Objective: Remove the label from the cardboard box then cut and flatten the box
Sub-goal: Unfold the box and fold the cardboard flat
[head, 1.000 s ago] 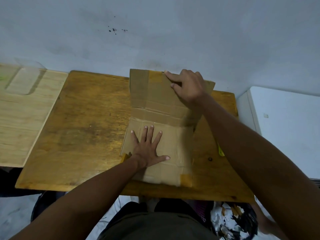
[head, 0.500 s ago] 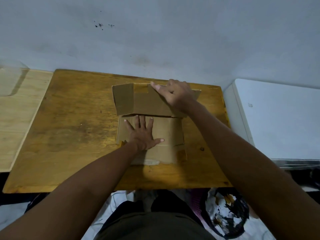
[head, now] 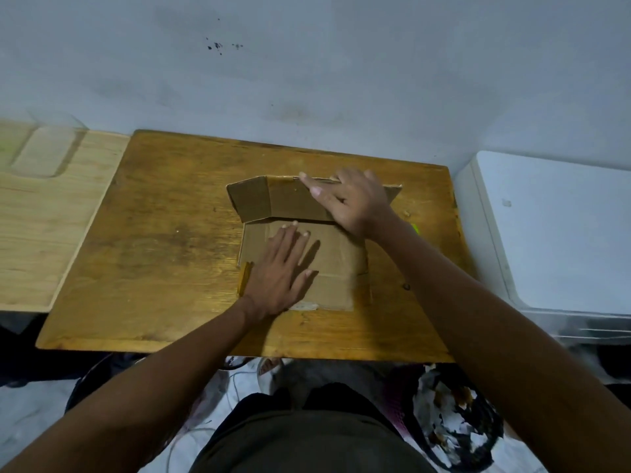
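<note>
Centre of the frame: flattened brown cardboard box (head: 338, 264) lying on the varnished orange-brown wooden table (head: 164, 240), its far section folded over toward the near section and raised a little at the left end. Pressed flat on the near section, left of its middle: left hand (head: 281, 271), palm down, fingers straight and spread slightly, grasping nothing. Laid over the folded far section, toward its right end: right hand (head: 351, 199), palm down, index finger stretched along the top fold line, thumb resting on the panel; fingers extended, not closed around anything. Strip of yellowish tape (head: 244, 278) along the box's near-left edge, just beside the left wrist. Small pale scrap of label residue (head: 305, 306) at the near edge of the cardboard. At the left of the frame, touching the table's side: pale light-wood board (head: 41, 240). At the right: white flat-topped cabinet (head: 553, 233). Lower right, below the table edge: dark bag holding torn paper scraps (head: 454, 418). Behind everything: grey-white wall (head: 341, 80) with a few dark specks.
</note>
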